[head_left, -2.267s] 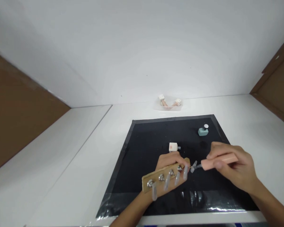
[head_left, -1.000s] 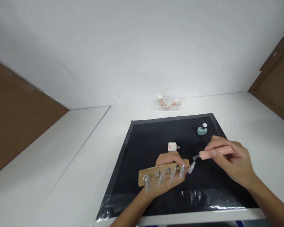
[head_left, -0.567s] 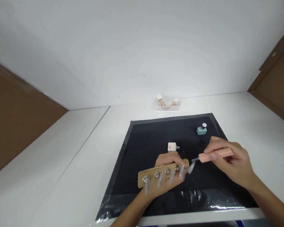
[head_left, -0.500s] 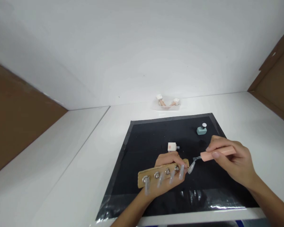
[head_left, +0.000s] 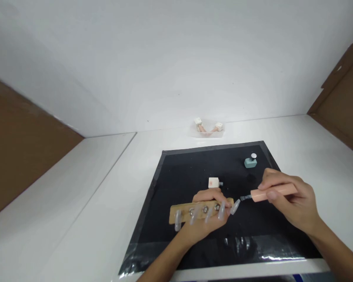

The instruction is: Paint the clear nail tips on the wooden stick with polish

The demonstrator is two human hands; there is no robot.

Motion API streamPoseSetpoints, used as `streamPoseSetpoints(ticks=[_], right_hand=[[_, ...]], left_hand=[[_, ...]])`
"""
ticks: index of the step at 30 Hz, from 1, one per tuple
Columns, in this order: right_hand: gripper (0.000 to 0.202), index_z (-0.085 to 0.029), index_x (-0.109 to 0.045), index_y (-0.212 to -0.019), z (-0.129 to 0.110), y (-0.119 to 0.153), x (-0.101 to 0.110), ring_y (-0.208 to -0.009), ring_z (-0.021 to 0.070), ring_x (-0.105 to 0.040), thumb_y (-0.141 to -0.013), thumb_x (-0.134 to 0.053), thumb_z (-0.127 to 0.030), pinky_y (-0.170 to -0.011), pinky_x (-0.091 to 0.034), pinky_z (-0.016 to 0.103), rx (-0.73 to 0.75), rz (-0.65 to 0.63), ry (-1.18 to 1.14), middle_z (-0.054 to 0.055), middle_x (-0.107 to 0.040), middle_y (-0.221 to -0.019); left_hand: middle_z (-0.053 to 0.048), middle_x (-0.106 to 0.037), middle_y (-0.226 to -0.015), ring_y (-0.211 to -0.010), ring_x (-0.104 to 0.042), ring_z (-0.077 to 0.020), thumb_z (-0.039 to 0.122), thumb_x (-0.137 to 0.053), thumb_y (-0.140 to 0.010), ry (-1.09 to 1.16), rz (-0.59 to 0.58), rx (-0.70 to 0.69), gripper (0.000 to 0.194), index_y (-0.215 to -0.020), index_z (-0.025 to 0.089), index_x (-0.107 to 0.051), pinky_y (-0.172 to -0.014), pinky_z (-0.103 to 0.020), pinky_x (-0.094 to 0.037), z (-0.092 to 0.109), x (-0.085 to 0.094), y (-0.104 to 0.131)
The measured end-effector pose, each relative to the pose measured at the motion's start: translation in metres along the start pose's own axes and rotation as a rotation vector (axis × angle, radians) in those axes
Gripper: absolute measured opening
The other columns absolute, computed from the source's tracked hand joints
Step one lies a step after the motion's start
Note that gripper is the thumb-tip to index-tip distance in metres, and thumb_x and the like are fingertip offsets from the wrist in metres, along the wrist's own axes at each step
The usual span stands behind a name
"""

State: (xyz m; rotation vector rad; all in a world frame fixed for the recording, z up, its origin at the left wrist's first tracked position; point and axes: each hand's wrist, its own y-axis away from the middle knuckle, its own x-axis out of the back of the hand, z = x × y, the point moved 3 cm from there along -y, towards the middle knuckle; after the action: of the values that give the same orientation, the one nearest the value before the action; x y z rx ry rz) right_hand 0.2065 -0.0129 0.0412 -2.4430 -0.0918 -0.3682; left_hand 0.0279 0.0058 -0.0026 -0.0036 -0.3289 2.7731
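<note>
My left hand [head_left: 206, 227] grips a tan strip [head_left: 174, 219] that carries several clear false nails [head_left: 221, 210] on round metal mounts. The rightmost false nail [head_left: 235, 206] sticks out past the strip's end. In my right hand [head_left: 294, 199] is a nail polish brush [head_left: 273, 192] with a peach handle, held between thumb and fingers. Its bristle tip points left, close to the tip of that rightmost nail; whether they touch I cannot tell. Just beyond my left hand lies a white polish bottle [head_left: 213, 182] on its side, its neck uncapped and facing right.
A black mat [head_left: 182, 168] covers the work area on the white table [head_left: 106, 188]. Toward its far right corner is a teal bottle [head_left: 250, 162] with a silver-topped cap. Behind the mat, a clear tray [head_left: 207, 134] holds two white-and-peach bottles. Brown cardboard panels stand at both sides.
The strip has tilted in my left hand, its left end rising, and the nails have shifted slightly up and left. The brush has moved a little to the right.
</note>
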Motion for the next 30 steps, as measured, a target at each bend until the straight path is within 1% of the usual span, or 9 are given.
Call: streamPoseSetpoints(ticks=[4,6,8,11,15,19,24,27,30], right_hand=[[0.008,-0.020,-0.064,-0.089,0.000,0.001,-0.003,-0.053,0.0138,-0.051,-0.082,-0.061,-0.021,-0.045,-0.040,0.026,0.009,-0.104,-0.056,0.001,-0.059,-0.063],[0.008,-0.020,-0.064,-0.089,0.000,0.001,-0.003,-0.054,0.0138,-0.051,-0.083,-0.060,-0.020,-0.046,-0.040,0.026,0.002,-0.081,-0.014,0.002,-0.060,-0.064],[0.008,-0.021,-0.064,-0.090,-0.001,0.001,-0.002,-0.054,0.0140,-0.051,-0.084,-0.059,-0.021,-0.046,-0.040,0.026,0.016,-0.040,-0.001,0.002,-0.060,-0.064],[0.011,-0.022,-0.065,-0.092,-0.004,-0.001,-0.004,-0.052,0.0148,-0.051,-0.085,-0.058,-0.027,-0.045,-0.040,0.027,0.070,-0.070,-0.027,0.001,-0.059,-0.060],[0.011,-0.021,-0.066,-0.093,-0.004,-0.002,-0.005,-0.055,0.0155,-0.053,-0.085,-0.058,-0.023,-0.046,-0.041,0.027,0.076,-0.057,0.028,0.003,-0.063,-0.063],[0.018,-0.021,-0.066,-0.095,-0.006,-0.003,-0.005,-0.052,0.0152,-0.052,-0.086,-0.057,-0.033,-0.045,-0.041,0.027,0.134,-0.076,-0.019,0.002,-0.060,-0.059],[0.016,-0.021,-0.065,-0.094,-0.007,-0.005,-0.008,-0.052,0.0144,-0.051,-0.088,-0.055,-0.032,-0.045,-0.041,0.027,0.139,-0.060,-0.033,0.002,-0.060,-0.059],[0.021,-0.021,-0.064,-0.096,-0.011,-0.006,-0.013,-0.049,0.0135,-0.051,-0.088,-0.053,-0.037,-0.046,-0.043,0.026,0.180,-0.128,-0.071,0.001,-0.061,-0.058],[0.018,-0.022,-0.063,-0.099,-0.016,-0.008,-0.015,-0.048,0.0136,-0.052,-0.090,-0.051,-0.031,-0.044,-0.043,0.026,0.210,-0.149,0.012,0.002,-0.064,-0.059]], left_hand=[[0.007,-0.045,-0.043,-0.031,-0.033,-0.0028,0.038,-0.071,-0.064,0.226,-0.040,0.213,0.029,-0.055,0.016,-0.054,-0.034,-0.018,-0.028,-0.013,-0.001,0.002],[0.007,-0.046,-0.044,-0.028,-0.031,-0.0010,0.040,-0.074,-0.061,0.325,-0.044,0.275,0.032,-0.056,0.015,-0.053,-0.031,-0.017,-0.025,-0.018,-0.001,0.003],[0.007,-0.048,-0.044,-0.026,-0.030,0.0003,0.039,-0.077,-0.057,0.418,-0.044,0.331,0.035,-0.056,0.015,-0.052,-0.028,-0.015,-0.022,-0.019,-0.002,0.002],[0.007,-0.048,-0.043,-0.025,-0.030,0.0007,0.038,-0.079,-0.052,0.535,-0.052,0.418,0.038,-0.053,0.014,-0.050,-0.025,-0.013,-0.021,-0.017,-0.004,0.000],[0.007,-0.047,-0.043,-0.025,-0.030,0.0008,0.030,-0.081,-0.045,0.647,-0.032,0.498,0.036,-0.049,0.014,-0.049,-0.023,-0.012,-0.021,-0.015,-0.005,-0.001],[0.007,-0.046,-0.040,-0.025,-0.029,0.0003,0.025,-0.078,-0.043,0.686,-0.059,0.577,0.031,-0.048,0.014,-0.050,-0.022,-0.012,-0.018,-0.018,-0.007,-0.001],[0.006,-0.046,-0.038,-0.026,-0.033,-0.0012,0.024,-0.075,-0.043,0.655,-0.074,0.613,0.027,-0.049,0.014,-0.050,-0.024,-0.013,-0.020,-0.023,-0.006,0.000],[0.006,-0.046,-0.037,-0.026,-0.033,-0.0012,0.023,-0.075,-0.042,0.667,-0.096,0.642,0.027,-0.049,0.014,-0.050,-0.024,-0.013,-0.019,-0.024,-0.008,0.000],[0.007,-0.046,-0.038,-0.025,-0.031,-0.0004,0.022,-0.075,-0.042,0.679,-0.115,0.662,0.027,-0.050,0.014,-0.051,-0.023,-0.013,-0.017,-0.023,-0.010,-0.001]])
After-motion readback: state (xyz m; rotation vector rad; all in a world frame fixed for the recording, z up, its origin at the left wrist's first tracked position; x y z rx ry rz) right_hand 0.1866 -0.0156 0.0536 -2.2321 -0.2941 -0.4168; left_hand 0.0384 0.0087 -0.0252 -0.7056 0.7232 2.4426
